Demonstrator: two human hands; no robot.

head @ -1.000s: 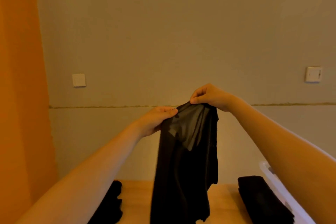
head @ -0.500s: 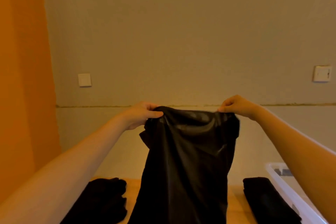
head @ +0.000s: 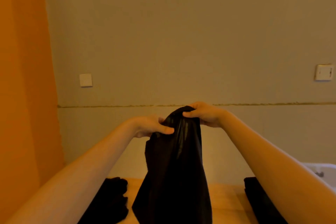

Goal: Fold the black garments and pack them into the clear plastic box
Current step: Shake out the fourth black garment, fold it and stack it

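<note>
A thin black garment (head: pixel 174 169) hangs in front of me above the wooden table (head: pixel 225 198). My left hand (head: pixel 151 128) pinches its top edge on the left, thumb over the cloth. Slightly higher, my right hand (head: pixel 203 115) grips the bunched top on the right. The two hands are close together. A crumpled black garment (head: pixel 111 200) lies on the table at the left. A folded black garment (head: pixel 261 202) lies at the right, beside the clear plastic box (head: pixel 320 169), whose rim shows behind my right forearm.
A plain wall stands close behind the table, with a white switch plate (head: pixel 85 80) at the left and another (head: pixel 324 72) at the right. An orange panel (head: pixel 23 78) fills the left side.
My hands had spread the garment's top wide half a second ago; now they have come together again, bunching the top edge, and sit slightly lower in view.
</note>
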